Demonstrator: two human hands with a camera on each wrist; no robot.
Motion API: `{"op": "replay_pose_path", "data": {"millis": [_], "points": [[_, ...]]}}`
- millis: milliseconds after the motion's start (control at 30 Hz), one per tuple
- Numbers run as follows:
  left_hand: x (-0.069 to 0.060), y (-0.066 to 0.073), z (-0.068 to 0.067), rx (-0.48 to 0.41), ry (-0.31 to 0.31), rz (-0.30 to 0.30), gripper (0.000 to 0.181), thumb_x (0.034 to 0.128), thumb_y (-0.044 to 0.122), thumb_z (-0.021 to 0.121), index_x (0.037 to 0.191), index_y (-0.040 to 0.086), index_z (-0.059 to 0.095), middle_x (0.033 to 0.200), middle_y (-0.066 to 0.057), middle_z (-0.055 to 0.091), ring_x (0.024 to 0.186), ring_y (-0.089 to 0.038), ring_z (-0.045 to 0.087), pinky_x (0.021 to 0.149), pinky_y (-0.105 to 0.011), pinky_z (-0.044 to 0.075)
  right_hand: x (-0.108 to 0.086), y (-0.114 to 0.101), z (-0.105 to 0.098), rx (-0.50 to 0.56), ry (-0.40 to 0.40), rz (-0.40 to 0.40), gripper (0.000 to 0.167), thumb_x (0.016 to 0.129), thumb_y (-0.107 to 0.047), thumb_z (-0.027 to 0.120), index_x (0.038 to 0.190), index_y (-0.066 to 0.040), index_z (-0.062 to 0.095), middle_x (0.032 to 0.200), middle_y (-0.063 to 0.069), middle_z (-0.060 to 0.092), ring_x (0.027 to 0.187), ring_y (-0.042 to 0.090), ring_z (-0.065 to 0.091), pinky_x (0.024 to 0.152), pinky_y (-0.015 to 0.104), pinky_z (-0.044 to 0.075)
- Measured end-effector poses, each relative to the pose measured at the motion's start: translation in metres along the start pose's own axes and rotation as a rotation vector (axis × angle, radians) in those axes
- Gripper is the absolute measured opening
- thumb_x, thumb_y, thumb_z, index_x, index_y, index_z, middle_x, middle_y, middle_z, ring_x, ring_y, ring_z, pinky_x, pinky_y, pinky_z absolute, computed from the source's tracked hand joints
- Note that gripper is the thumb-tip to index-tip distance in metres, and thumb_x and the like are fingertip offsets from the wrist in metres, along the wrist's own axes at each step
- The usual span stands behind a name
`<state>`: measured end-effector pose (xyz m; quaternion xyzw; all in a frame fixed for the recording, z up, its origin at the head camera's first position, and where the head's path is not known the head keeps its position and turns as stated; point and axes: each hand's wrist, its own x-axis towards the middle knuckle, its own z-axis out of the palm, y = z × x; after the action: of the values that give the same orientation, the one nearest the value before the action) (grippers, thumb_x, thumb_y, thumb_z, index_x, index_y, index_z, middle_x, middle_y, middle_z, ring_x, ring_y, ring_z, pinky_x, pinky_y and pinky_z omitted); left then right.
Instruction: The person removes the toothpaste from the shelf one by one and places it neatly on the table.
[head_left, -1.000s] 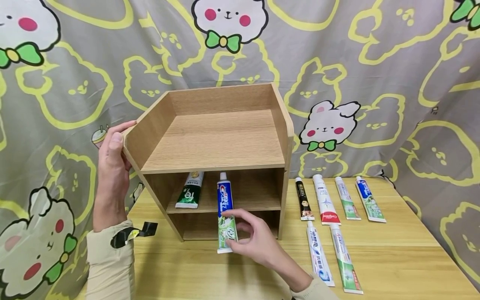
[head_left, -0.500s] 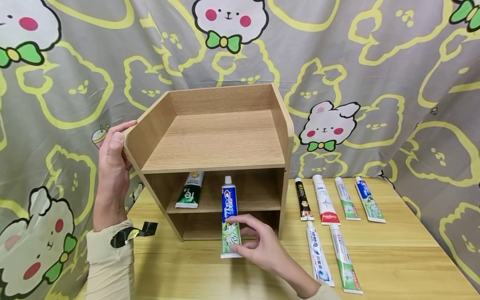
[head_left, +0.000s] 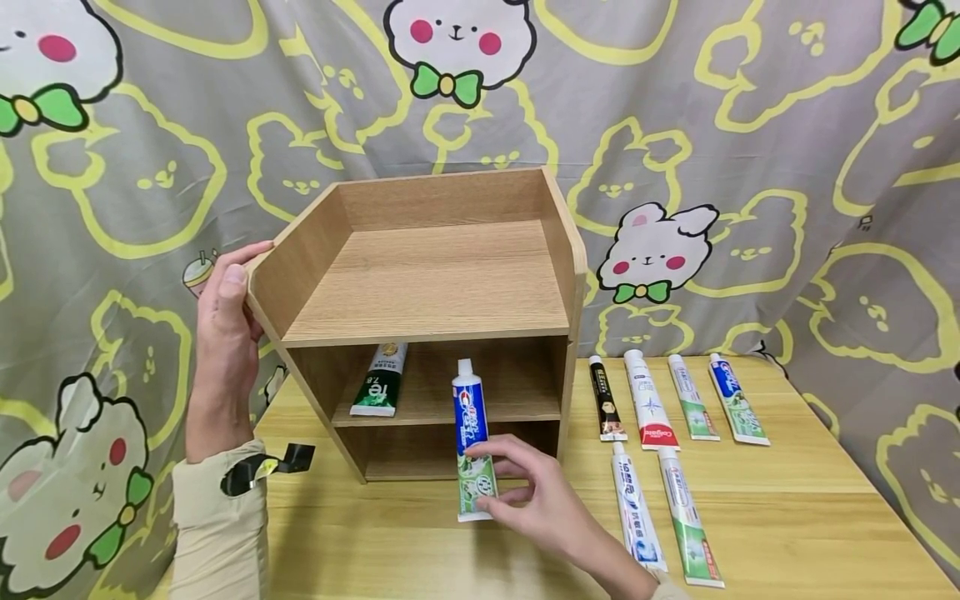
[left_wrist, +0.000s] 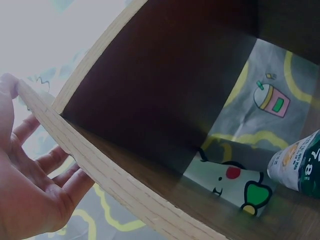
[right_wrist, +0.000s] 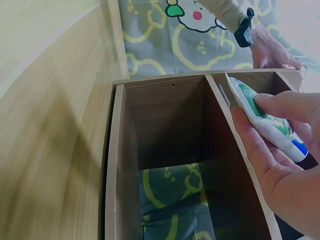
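Note:
A blue and green toothpaste tube (head_left: 470,421), cap upward, is pinched near its lower end by the thumb and fingers of my right hand (head_left: 547,500). It is in front of the wooden shelf unit (head_left: 450,275), and in the right wrist view the tube (right_wrist: 267,117) shows edge-on beside the shelf boards. My left hand (head_left: 227,333) grips the upper left side panel of the unit. The left wrist view has that hand (left_wrist: 37,185) with thumb and fingers on opposite sides of the panel. A green and white toothpaste tube (head_left: 380,383) lies on the middle shelf, at its left.
Several tubes lie in rows on the wooden table (head_left: 795,517) right of the unit, among them a black tube (head_left: 607,400), a red and white Colgate tube (head_left: 651,404) and another blue and green tube (head_left: 738,400). A patterned curtain (head_left: 675,100) hangs behind.
My right hand has shifted right and down in the head view, carrying the blue and green toothpaste tube away from the shelf opening. The left hand stays on the panel.

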<state>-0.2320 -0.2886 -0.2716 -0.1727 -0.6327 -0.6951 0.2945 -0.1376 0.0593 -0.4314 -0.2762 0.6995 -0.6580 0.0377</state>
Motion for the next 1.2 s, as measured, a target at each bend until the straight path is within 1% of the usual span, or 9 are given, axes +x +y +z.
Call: {"op": "replay_pose_path", "data": {"millis": [167, 333, 600, 867, 967, 1200], "points": [[0.001, 0.0, -0.001, 0.01, -0.007, -0.007, 0.043, 0.1016, 0.03, 0.051, 0.135, 0.006, 0.063, 0.129, -0.018, 0.053, 0.107, -0.031, 0.055, 0.078, -0.036, 0.049, -0.005, -0.001, -0.005, -0.022, 0.026, 0.001, 0.053, 0.083, 0.001, 0.081, 0.13, -0.02, 0.068, 0.129, 0.004, 0.063, 0.101, 0.031, 0.07, 0.076, 0.037, 0.06], [0.0, 0.0, -0.001, 0.016, -0.009, -0.008, 0.043, 0.1015, 0.03, 0.051, 0.136, 0.007, 0.063, 0.129, -0.018, 0.053, 0.107, -0.031, 0.054, 0.079, -0.036, 0.049, -0.01, -0.002, -0.01, -0.031, 0.035, -0.023, 0.051, 0.084, 0.0, 0.081, 0.13, -0.018, 0.067, 0.13, 0.005, 0.063, 0.102, 0.033, 0.07, 0.075, 0.037, 0.06], [0.0, 0.0, -0.001, 0.015, -0.011, -0.007, 0.044, 0.1018, 0.03, 0.05, 0.136, 0.006, 0.063, 0.129, -0.018, 0.053, 0.108, -0.031, 0.055, 0.079, -0.035, 0.05, -0.019, -0.005, -0.018, -0.078, 0.052, -0.061, 0.051, 0.086, -0.001, 0.08, 0.132, -0.019, 0.066, 0.131, 0.006, 0.062, 0.103, 0.03, 0.07, 0.076, 0.036, 0.06], [0.001, 0.0, -0.001, 0.022, -0.013, -0.006, 0.043, 0.1018, 0.03, 0.049, 0.136, 0.007, 0.063, 0.129, -0.018, 0.054, 0.106, -0.031, 0.056, 0.076, -0.034, 0.051, -0.027, -0.006, -0.027, -0.084, 0.055, -0.097, 0.049, 0.088, -0.004, 0.079, 0.133, -0.017, 0.065, 0.132, 0.008, 0.061, 0.103, 0.028, 0.07, 0.074, 0.036, 0.06], [0.001, 0.0, 0.0, 0.025, -0.016, -0.001, 0.044, 0.1014, 0.03, 0.05, 0.136, 0.007, 0.063, 0.129, -0.018, 0.054, 0.106, -0.032, 0.056, 0.077, -0.035, 0.051, -0.031, -0.006, -0.03, -0.077, 0.058, -0.106, 0.049, 0.088, -0.003, 0.079, 0.133, -0.016, 0.064, 0.132, 0.009, 0.06, 0.103, 0.028, 0.07, 0.075, 0.036, 0.06], [-0.001, 0.0, 0.0, 0.023, -0.008, 0.009, 0.044, 0.1007, 0.03, 0.05, 0.137, 0.008, 0.063, 0.129, -0.02, 0.053, 0.107, -0.033, 0.054, 0.077, -0.036, 0.051, -0.036, -0.005, -0.036, -0.058, 0.052, -0.152, 0.054, 0.086, 0.007, 0.076, 0.136, -0.011, 0.062, 0.134, 0.012, 0.058, 0.104, 0.026, 0.069, 0.075, 0.039, 0.06]]}}
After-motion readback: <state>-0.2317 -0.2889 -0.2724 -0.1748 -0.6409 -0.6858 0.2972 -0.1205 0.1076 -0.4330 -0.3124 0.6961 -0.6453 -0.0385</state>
